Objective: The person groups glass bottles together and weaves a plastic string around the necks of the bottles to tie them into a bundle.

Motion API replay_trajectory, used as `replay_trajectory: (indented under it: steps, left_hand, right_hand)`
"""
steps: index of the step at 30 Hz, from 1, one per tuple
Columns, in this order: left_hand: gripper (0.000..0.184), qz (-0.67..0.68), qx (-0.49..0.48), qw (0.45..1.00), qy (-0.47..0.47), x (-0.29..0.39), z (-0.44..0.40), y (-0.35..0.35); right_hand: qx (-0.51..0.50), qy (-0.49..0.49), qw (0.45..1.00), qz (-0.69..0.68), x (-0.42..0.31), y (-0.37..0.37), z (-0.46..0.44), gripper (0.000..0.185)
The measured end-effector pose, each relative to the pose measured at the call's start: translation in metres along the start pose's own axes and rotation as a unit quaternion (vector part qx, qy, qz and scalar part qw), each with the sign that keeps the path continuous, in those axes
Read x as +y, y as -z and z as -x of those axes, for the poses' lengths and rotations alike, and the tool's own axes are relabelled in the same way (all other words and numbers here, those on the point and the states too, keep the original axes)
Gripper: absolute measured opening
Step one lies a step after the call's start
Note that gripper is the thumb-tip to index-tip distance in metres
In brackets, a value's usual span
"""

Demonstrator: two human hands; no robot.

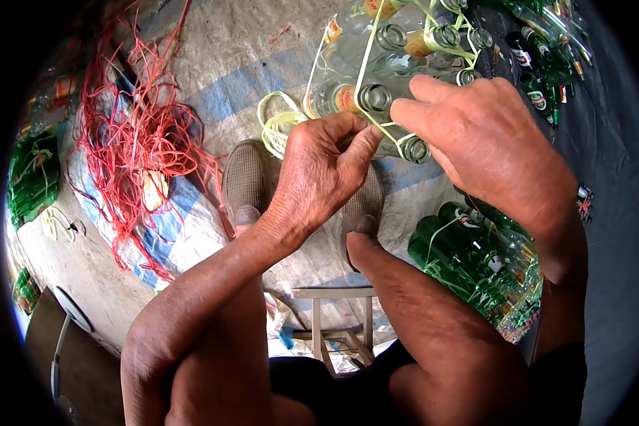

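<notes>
Clear glass bottles [326,96] with orange-and-yellow labels lie grouped on their sides at the top centre, their open mouths toward the right. Pale yellow-green plastic string [368,53] runs across them and loops around several necks. Between thumb and index finger, my left hand [319,170] pinches this string beside the lowest bottles. A loose coil of the same string [280,124] lies just left of that hand. Over the bottle mouths is my right hand [486,138], its fingers curled near the string; what they hold is hidden.
A tangled heap of red string [145,135] lies on a blue-and-white sheet at left. Tied green bottles [451,248] lie at right, with more bottles [539,78] at upper right and a green bundle [34,174] far left. A wooden stool [334,292] stands below my legs.
</notes>
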State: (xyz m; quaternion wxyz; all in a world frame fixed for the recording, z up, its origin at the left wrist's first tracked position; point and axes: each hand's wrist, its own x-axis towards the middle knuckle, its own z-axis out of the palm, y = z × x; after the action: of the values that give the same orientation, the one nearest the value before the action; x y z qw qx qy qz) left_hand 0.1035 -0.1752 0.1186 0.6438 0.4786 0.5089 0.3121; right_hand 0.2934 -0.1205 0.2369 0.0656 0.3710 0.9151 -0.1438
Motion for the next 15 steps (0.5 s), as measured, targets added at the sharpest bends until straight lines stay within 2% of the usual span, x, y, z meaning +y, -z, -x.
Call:
replay_trajectory:
  steps: [8, 15]
  left_hand:
    - [0.024, 0.009, -0.024, 1.0, 0.012, -0.008, 0.003, 0.007]
    - [0.026, 0.008, -0.045, 0.999, -0.021, -0.003, 0.003, 0.007]
  right_hand:
    - [0.015, -0.019, 0.999, -0.022, 0.014, 0.001, 0.008, 0.017]
    - [0.027, -0.103, 0.992, -0.069, 0.028, 0.001, 0.02, 0.021]
